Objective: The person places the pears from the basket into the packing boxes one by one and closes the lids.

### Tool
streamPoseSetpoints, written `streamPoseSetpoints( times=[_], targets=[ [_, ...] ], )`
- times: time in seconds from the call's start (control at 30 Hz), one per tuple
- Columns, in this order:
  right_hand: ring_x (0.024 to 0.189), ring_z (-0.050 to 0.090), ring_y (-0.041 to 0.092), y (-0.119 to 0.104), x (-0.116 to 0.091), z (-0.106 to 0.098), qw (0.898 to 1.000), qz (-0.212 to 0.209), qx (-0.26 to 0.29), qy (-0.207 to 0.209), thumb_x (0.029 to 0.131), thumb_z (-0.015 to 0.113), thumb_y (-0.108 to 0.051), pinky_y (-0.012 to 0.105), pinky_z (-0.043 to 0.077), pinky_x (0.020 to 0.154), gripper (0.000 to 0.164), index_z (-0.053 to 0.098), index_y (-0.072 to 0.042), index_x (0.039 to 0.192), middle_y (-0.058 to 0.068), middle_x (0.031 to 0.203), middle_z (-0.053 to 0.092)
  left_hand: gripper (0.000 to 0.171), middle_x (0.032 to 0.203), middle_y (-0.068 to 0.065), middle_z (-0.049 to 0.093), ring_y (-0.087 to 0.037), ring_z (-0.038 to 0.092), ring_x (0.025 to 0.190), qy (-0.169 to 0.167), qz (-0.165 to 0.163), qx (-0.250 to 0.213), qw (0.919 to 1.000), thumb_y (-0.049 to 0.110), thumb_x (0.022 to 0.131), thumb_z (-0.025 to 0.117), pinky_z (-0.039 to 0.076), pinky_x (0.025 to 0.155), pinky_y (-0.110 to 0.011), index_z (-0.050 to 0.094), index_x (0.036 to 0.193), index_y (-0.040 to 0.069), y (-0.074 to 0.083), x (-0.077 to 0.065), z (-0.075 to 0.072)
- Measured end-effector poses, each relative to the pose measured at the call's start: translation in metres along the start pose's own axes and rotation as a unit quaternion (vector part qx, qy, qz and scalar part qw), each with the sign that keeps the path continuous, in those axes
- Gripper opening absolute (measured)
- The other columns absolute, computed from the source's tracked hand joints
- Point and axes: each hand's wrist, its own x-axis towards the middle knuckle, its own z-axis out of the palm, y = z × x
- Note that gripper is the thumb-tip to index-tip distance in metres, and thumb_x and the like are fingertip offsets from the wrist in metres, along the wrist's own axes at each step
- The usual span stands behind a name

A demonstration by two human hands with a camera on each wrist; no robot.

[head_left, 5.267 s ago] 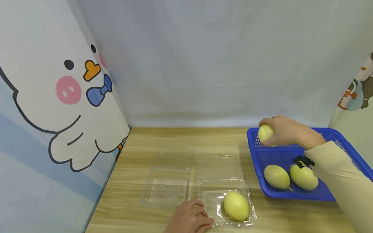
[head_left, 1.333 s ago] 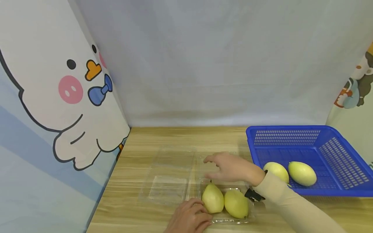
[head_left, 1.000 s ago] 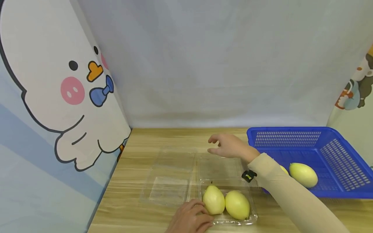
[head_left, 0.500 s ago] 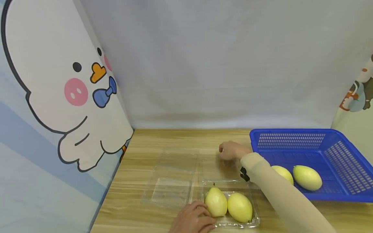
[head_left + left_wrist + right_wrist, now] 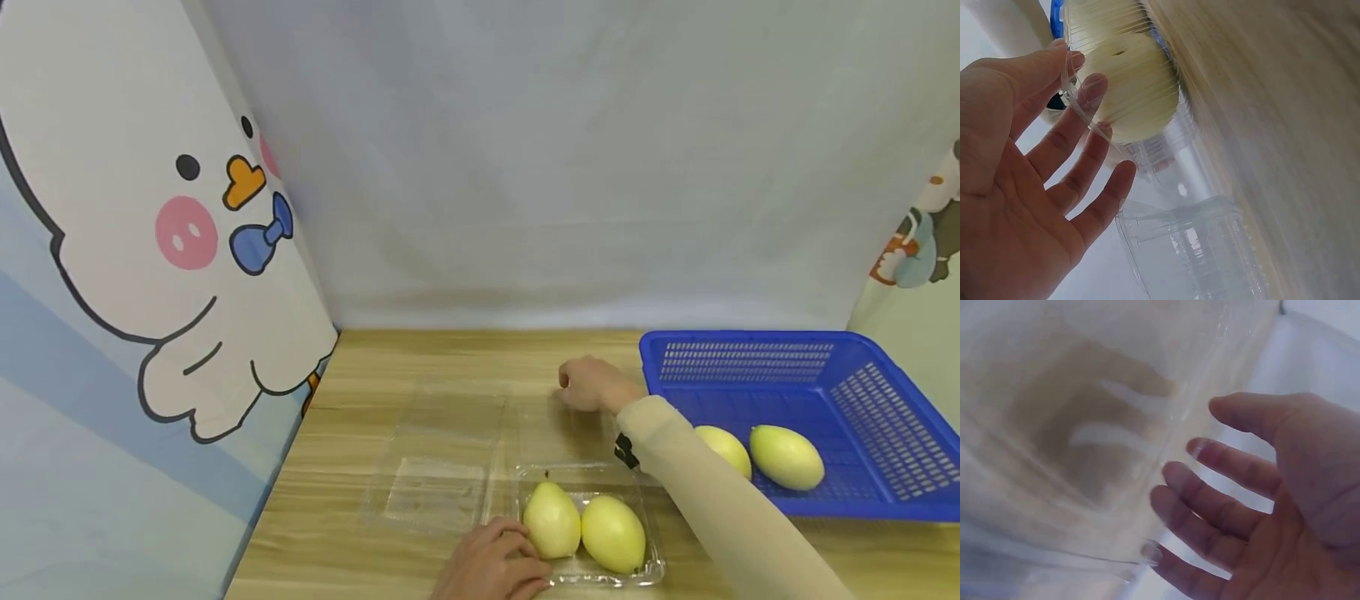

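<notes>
Two pale yellow pears point(image 5: 552, 521) sit side by side in a clear plastic clamshell container point(image 5: 651, 575). My left hand point(image 5: 491, 562) rests at its front left corner; in the left wrist view the fingers point(image 5: 1100, 150) are spread along the clear rim, a pear point(image 5: 1138, 94) behind the wall. My right hand point(image 5: 592, 385) reaches to the far edge of the same container's opened lid point(image 5: 547, 429). Seen from the right wrist, loosely bent fingers point(image 5: 1210, 512) touch the clear lid's edge point(image 5: 1169, 434), with the thumb apart from them. The sleeve covers part of the container's right side.
A second clear container point(image 5: 435, 487) lies opened on the wooden table point(image 5: 315, 517), left of the first. At the right stands a blue basket point(image 5: 750, 337) with two more pears point(image 5: 787, 458), one partly behind the sleeve. Cloth walls point(image 5: 525, 167) border the back and sides.
My right hand brought a pear from the basket into the container and let go. It then moved back to the lid's far edge. My left hand stayed at the container's corner.
</notes>
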Motion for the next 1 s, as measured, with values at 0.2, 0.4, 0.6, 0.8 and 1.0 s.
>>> streamPoseSetpoints(
  times=[0.2, 0.4, 0.6, 0.8, 1.0],
  targets=[
    [0.094, 0.068, 0.03, -0.019, -0.024, -0.025, 0.994, -0.028, -0.056, 0.086, 0.094, 0.064, -0.034, 0.045, 0.056, 0.081, 0.031, 0.069, -0.006, 0.106, 0.013, 0.107, 0.072, 0.011, 0.09, 0.017, 0.071, -0.007, 0.061, 0.103, 0.008, -0.003, 0.0, 1.0, 0.04, 0.087, 0.074, 0.052, 0.088, -0.024, 0.079, 0.093, 0.032, 0.001, 0.0, 0.003],
    [0.081, 0.064, 0.022, -0.026, -0.069, -0.051, 0.989, -0.023, -0.067, 0.128, 0.092, 0.066, -0.039, 0.037, 0.053, 0.064, 0.029, 0.072, -0.011, 0.101, 0.008, 0.1, 0.07, 0.012, 0.093, 0.014, 0.072, -0.008, 0.062, 0.107, -0.001, -0.004, -0.01, 0.9999, 0.038, 0.087, 0.074, 0.053, 0.09, -0.025, 0.079, 0.095, 0.03, 0.002, 0.003, 0.004],
    [0.066, 0.053, 0.01, -0.04, -0.114, -0.047, 0.977, -0.074, -0.067, 0.191, 0.086, 0.074, -0.042, 0.025, 0.044, 0.052, 0.025, 0.073, -0.017, 0.089, -0.001, 0.088, 0.062, 0.012, 0.092, 0.015, 0.071, -0.008, 0.062, 0.105, 0.004, -0.002, 0.003, 1.0, 0.037, 0.084, 0.077, 0.053, 0.09, -0.026, 0.079, 0.093, 0.03, 0.0, 0.002, 0.002],
    [0.066, 0.057, 0.006, -0.051, -0.156, -0.025, 0.957, -0.149, -0.082, 0.235, 0.081, 0.077, -0.044, 0.019, 0.044, 0.05, 0.027, 0.072, -0.019, 0.089, -0.006, 0.086, 0.065, 0.018, 0.094, 0.014, 0.072, -0.009, 0.064, 0.104, 0.006, -0.002, 0.003, 1.0, 0.038, 0.085, 0.076, 0.054, 0.088, -0.025, 0.078, 0.099, 0.026, 0.002, 0.002, 0.002],
    [0.076, 0.063, 0.005, -0.047, -0.187, 0.012, 0.95, -0.179, -0.069, 0.248, 0.077, 0.08, -0.048, 0.02, 0.051, 0.058, 0.03, 0.072, -0.022, 0.09, -0.01, 0.09, 0.066, 0.022, 0.094, 0.013, 0.072, -0.004, 0.066, 0.092, 0.053, 0.019, -0.009, 0.9984, 0.036, 0.084, 0.077, 0.054, 0.083, -0.018, 0.075, 0.102, 0.022, 0.006, 0.001, -0.005]
  ],
)
